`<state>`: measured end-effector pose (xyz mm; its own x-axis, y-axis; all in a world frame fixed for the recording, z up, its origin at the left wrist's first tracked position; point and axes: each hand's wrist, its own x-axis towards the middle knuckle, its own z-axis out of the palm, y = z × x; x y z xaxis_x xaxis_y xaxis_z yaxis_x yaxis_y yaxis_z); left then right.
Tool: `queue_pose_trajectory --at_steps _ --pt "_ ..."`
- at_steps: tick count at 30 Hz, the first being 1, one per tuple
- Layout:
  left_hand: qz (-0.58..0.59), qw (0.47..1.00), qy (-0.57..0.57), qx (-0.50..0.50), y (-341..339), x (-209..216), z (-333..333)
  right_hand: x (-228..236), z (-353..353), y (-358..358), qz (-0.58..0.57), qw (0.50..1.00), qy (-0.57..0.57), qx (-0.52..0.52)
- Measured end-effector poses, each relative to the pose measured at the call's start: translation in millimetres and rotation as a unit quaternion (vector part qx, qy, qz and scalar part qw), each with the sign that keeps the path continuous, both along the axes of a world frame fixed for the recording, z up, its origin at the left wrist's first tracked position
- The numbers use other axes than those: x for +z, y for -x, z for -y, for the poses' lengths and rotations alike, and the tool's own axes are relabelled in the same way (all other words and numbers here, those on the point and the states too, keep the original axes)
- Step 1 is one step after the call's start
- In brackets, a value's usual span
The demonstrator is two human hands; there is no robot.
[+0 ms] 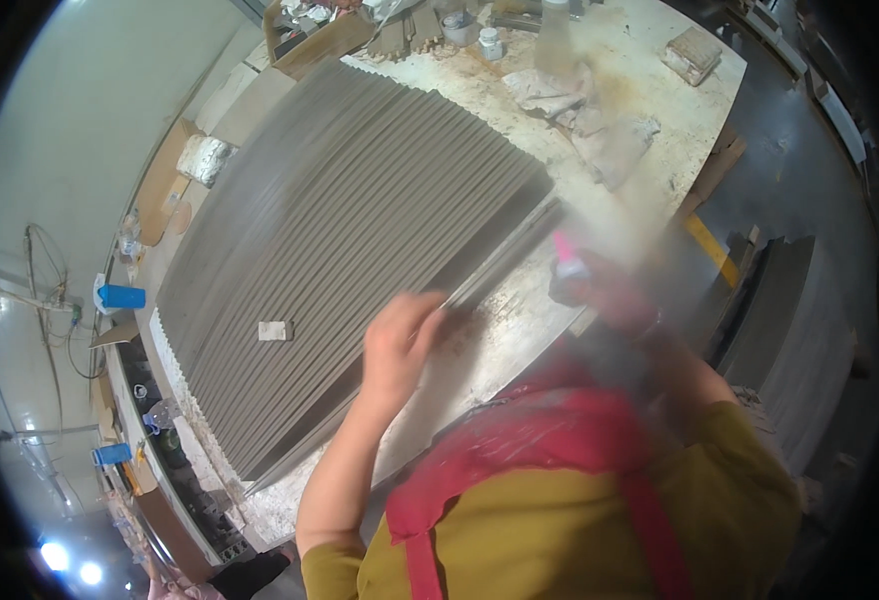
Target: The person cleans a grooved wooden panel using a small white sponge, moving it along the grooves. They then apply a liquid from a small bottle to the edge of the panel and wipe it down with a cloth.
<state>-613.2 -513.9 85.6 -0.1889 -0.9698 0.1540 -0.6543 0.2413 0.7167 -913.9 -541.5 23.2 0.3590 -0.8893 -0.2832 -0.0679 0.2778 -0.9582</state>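
Long grey ribbed strips lie side by side in a wide sheet on the pale worktable. Along the edge nearest me runs a separate narrow grey strip. My left hand is closed on this strip near its middle, thumb and fingers bent at its edge. Over the table's near right side, my right hand is closed round a small bottle with a bright pink tip. That tip is near the strip's right end; haze blurs this area, so contact cannot be told. A small white block rests on the sheet.
At the back of the table are a white jar, crumpled cloths and a wrapped brick-shaped pack. A blue cup stands beyond the left edge. Stacked dark panels stand at the right.
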Motion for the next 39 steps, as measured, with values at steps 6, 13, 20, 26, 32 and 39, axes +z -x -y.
queue_pose_trajectory --at_steps 6,13,20,26,32,39 --pt "-0.084 0.977 -0.092 -0.176 73 39 43 5 1 -16 0.054 0.994 0.017 0.095" --pt "0.013 0.982 -0.028 -0.186 92 31 39 -14 -3 -6 0.170 0.972 0.001 0.163" --pt "0.082 0.992 0.075 -0.058 104 18 37 -20 17 5 -0.119 0.915 0.379 0.065" --pt "0.352 0.871 0.179 -0.292 108 67 26 25 39 27 0.310 0.820 -0.237 0.419" --pt "0.373 0.861 0.149 -0.311 101 57 37 9 59 23 0.254 0.833 -0.131 0.473" --pt "0.407 0.867 0.112 -0.266 94 59 56 36 53 24 -0.124 0.896 0.343 0.252"
